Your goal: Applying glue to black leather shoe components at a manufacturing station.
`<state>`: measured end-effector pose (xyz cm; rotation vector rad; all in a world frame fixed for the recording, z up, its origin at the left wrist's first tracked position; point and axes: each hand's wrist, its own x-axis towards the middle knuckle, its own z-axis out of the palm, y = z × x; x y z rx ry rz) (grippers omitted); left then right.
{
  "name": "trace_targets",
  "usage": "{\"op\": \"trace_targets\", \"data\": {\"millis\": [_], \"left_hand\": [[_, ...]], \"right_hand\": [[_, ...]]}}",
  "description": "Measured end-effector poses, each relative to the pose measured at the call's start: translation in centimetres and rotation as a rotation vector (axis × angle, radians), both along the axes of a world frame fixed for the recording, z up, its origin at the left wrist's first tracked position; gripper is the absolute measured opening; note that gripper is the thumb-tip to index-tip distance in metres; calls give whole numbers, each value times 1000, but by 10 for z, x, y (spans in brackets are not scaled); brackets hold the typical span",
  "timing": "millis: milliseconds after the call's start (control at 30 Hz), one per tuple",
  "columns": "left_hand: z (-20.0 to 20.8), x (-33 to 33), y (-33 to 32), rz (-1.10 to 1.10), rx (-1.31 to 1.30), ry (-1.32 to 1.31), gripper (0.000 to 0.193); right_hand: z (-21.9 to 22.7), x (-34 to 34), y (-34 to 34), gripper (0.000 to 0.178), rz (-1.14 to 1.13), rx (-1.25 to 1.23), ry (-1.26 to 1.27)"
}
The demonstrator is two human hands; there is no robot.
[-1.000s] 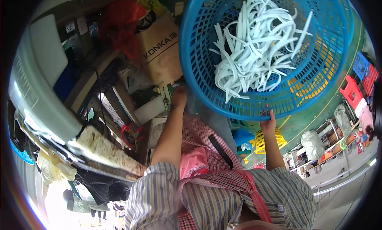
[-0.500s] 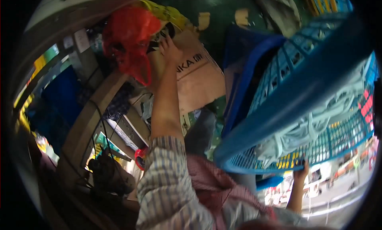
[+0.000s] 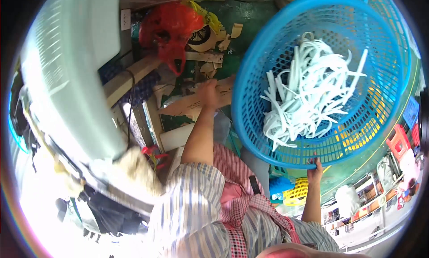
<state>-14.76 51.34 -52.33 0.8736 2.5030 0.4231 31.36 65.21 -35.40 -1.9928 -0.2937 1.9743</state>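
My left hand (image 3: pixel 209 95) is closed over the upper edge of a brown cardboard piece (image 3: pixel 190 105), low over the green floor. The hand is somewhat blurred and its fingertips are hidden. My right hand (image 3: pixel 315 169) grips the near rim of a large round blue plastic basket (image 3: pixel 246 135). A tangled heap of white strips (image 3: pixel 308 95) lies in this basket, which tilts so that its inside faces me. Part of the cardboard disappears behind the basket's left side.
A red plastic bag (image 3: pixel 167 28) sits beyond my left hand, beside a yellow bag (image 3: pixel 208 14). Cardboard scraps (image 3: pixel 237 30) litter the green floor. A pale machine housing (image 3: pixel 67 79) stands at left. Another blue basket (image 3: pixel 404 43) is behind the held one. A red stool (image 3: pixel 398 141) stands at right.
The cardboard has come nearer to me with my left hand and now shows at a steeper angle. The basket has swung round, so its white strips show fully. The view has shifted.
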Motion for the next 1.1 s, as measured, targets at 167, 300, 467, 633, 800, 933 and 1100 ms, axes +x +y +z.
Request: {"op": "trace_targets", "data": {"millis": [167,300,467,633,800,933,1100], "left_hand": [[102,-2,17,389,-151,152,17],[190,-10,66,704,374,220,25],[190,-57,74,775,663,383,31],[178,-39,79,973,733,76,34],[165,-37,56,1250,610,3,33],[159,-85,58,1355,455,206,34],[124,-146,71,1420,451,369,61]], "right_hand": [[-11,7,4,41,96,153,27],[-2,2,13,27,10,21,-2],[-6,-3,20,27,42,3,21],[-8,0,16,35,54,-13,12],[-14,4,19,34,66,-35,13],[-11,3,17,39,70,-30,38],[-7,-10,21,43,97,-54,66]]}}
